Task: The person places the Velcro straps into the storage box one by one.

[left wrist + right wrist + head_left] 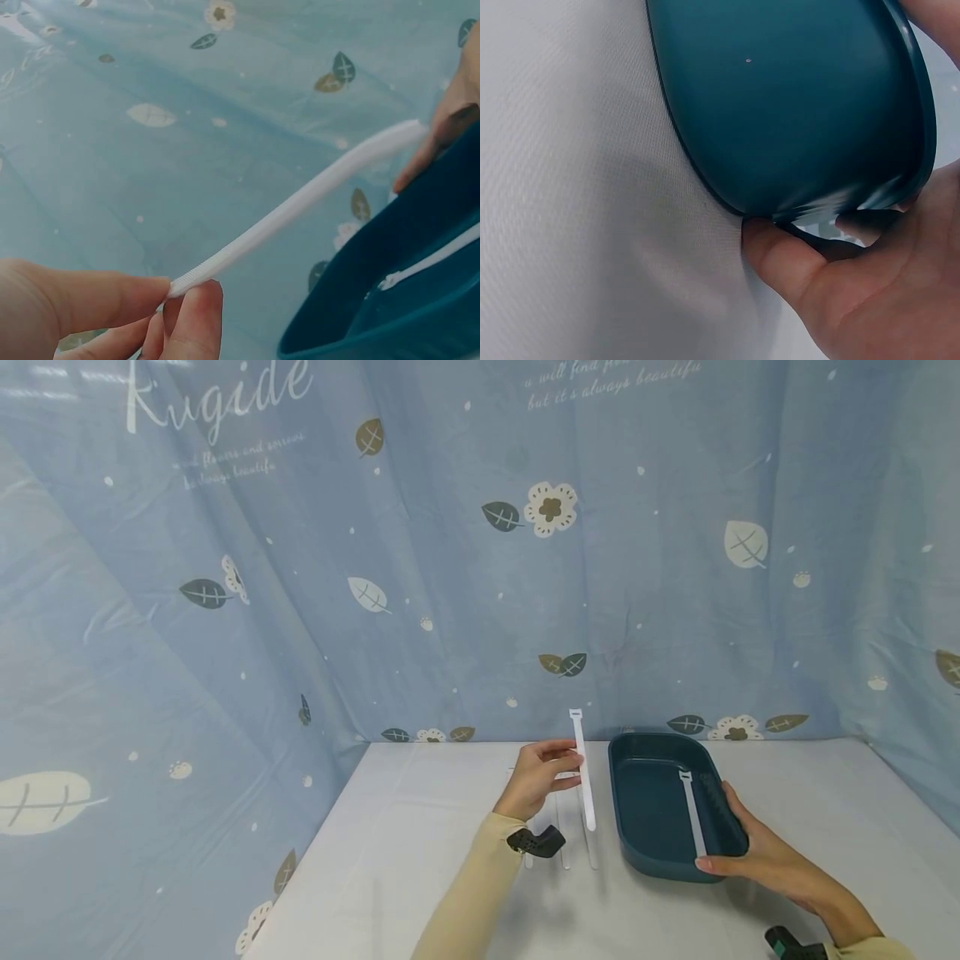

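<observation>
My left hand (pixel 538 779) pinches a white cable tie (pixel 587 789) between thumb and fingers, its square head up and its tail pointing down. In the left wrist view the ridged strap (pixel 281 206) of that tie runs up and away from the fingertips. Just right of it sits a dark teal rectangular tray (pixel 630 853). My right hand (pixel 783 864) grips the tray's near right corner, thumb at the near end and fingers along the right side. Inside the tray lies another cable tie (pixel 694 818), its head toward the far end.
Several more white ties (pixel 566 857) lie on the white-covered table (pixel 397 852), partly hidden beneath my left hand. A blue curtain (pixel 450 552) printed with leaves and flowers hangs behind the table and along its left side.
</observation>
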Demonstrator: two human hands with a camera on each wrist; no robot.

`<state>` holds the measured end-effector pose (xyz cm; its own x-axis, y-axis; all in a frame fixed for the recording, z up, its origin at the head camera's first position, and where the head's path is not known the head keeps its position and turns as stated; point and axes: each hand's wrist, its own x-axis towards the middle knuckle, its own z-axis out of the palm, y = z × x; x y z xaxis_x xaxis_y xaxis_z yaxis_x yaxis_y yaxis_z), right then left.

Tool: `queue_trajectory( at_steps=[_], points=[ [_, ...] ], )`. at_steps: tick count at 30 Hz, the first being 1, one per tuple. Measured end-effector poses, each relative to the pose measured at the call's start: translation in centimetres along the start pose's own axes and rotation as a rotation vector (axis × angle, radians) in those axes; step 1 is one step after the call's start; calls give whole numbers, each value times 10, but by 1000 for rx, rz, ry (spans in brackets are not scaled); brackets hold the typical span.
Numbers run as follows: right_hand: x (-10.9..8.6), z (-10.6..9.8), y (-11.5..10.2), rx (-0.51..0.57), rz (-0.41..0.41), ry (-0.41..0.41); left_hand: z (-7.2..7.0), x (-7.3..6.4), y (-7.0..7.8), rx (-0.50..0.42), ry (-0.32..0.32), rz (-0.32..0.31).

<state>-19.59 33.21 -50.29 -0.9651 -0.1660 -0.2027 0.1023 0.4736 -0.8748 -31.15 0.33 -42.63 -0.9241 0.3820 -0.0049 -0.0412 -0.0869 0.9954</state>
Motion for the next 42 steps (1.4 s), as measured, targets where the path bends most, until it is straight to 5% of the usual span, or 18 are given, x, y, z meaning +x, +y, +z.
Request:
queue_trajectory(
  at_steps=[42],
  points=[
    [1,0,-2,-15,16,2,64,25,-6,-114,-119,-47]
  ],
)
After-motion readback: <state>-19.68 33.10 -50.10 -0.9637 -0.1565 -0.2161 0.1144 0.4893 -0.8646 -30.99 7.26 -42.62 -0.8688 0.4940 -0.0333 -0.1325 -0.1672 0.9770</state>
